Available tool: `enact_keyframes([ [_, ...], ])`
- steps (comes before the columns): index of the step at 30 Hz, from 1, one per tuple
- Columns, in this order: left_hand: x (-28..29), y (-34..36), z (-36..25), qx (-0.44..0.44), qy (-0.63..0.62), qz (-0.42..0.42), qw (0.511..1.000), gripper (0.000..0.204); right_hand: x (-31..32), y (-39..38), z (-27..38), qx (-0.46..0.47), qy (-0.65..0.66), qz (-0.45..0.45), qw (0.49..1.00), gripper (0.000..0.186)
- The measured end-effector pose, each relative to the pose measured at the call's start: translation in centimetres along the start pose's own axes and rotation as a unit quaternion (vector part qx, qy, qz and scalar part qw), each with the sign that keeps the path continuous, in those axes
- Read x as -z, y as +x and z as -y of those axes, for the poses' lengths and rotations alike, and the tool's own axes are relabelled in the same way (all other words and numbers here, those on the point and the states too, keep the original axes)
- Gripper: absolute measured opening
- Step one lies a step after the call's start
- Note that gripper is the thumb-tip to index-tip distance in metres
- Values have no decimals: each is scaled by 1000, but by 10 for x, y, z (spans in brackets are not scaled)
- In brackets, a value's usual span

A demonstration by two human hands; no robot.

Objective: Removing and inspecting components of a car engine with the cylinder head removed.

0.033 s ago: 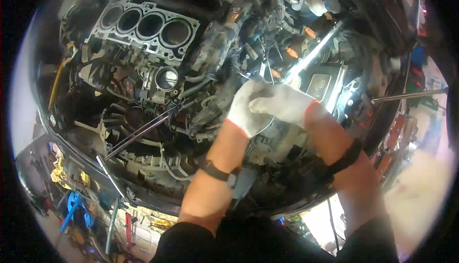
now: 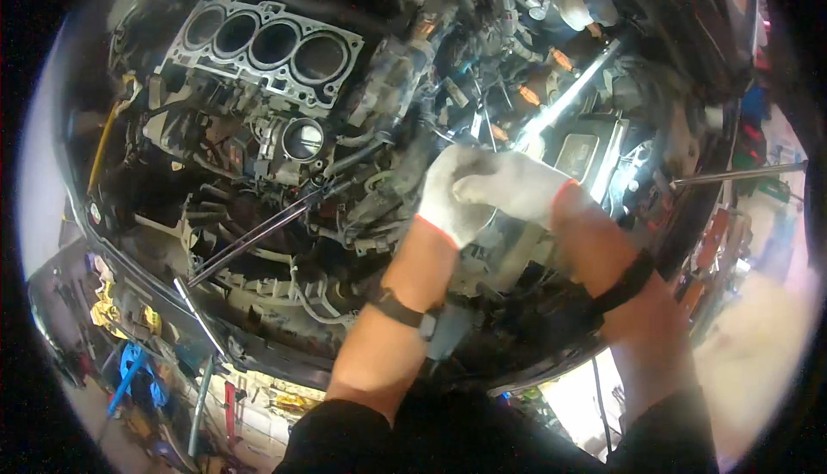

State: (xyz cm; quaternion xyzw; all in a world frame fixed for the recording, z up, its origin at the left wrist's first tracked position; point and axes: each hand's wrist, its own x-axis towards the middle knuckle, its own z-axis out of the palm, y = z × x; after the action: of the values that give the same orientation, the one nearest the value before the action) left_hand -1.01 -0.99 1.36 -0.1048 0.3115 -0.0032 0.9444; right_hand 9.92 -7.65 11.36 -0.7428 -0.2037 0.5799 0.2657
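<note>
Near the right edge of the engine bay (image 2: 258, 353), gloved left hand (image 2: 452, 194) and right hand (image 2: 517, 185) curl together over unseen parts; the block (image 2: 258, 43) sits open at the far left corner.

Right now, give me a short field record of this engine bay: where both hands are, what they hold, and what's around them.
setting: open engine bay, seen from above
left hand: white work glove, closed over the right hand, black strap on the forearm
right hand: white work glove, closed, orange cuff
held item: cannot tell; hidden inside the gloves
upper left: engine block with four bare cylinder bores
below it: round throttle opening
lighting: lit work-light bar, behind the hands
left of the hands: thin prop rod, lying diagonally
</note>
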Motion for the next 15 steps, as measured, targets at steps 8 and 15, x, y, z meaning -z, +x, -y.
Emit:
enact_keyframes([
  [8,-2,30,13,-118,64,29,991,28,21,-2,35,-102,-35,67,992,51],
  [15,-53,26,15,-101,-71,-68,990,13,47,15,29,-204,-7,97,974,45],
])
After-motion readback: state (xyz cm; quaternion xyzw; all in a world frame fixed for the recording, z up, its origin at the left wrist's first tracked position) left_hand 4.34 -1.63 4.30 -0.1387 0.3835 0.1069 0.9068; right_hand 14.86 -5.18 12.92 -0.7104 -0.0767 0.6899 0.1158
